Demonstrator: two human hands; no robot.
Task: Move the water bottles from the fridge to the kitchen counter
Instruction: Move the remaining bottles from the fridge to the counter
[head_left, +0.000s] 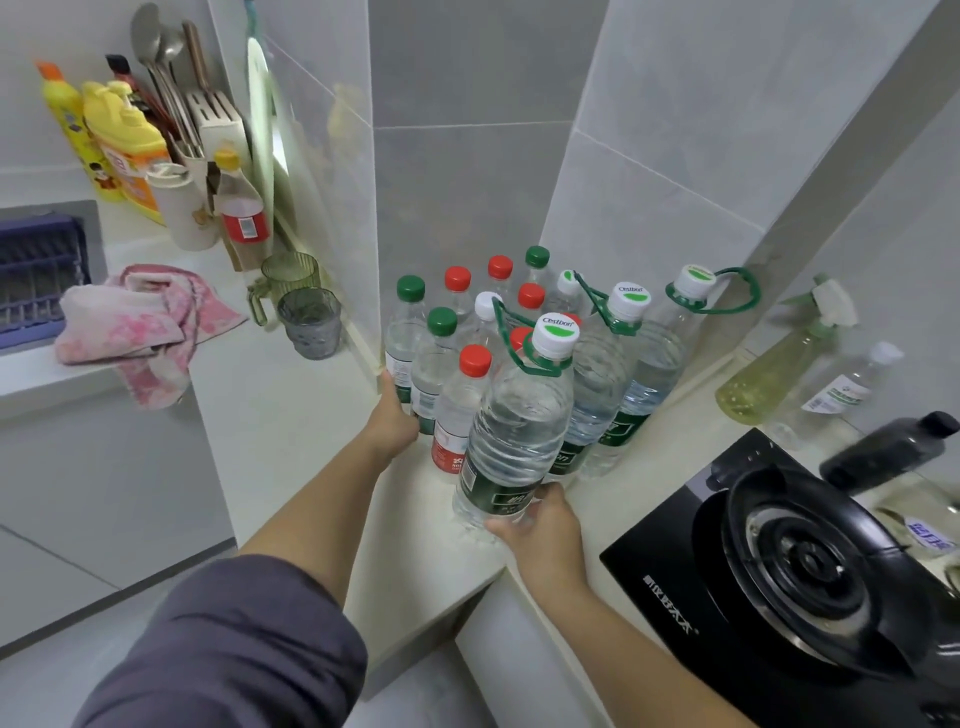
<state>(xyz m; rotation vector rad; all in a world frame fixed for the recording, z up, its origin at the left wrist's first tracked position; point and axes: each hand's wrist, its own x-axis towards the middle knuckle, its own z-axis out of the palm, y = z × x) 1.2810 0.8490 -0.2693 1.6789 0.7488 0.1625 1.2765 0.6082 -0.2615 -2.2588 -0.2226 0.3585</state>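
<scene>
My right hand (540, 519) grips the big bottle (514, 431) and my left hand (397, 415) cups the small bottles (441, 364) beside the stove (779, 561); next, let go.

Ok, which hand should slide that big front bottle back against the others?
Right, probably. The right hand already grips the base of the big white-capped bottle, while the left hand presses the small green-capped bottles on the cluster's far side.

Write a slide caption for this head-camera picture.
Both hands set water bottles among others on the kitchen counter.
</scene>
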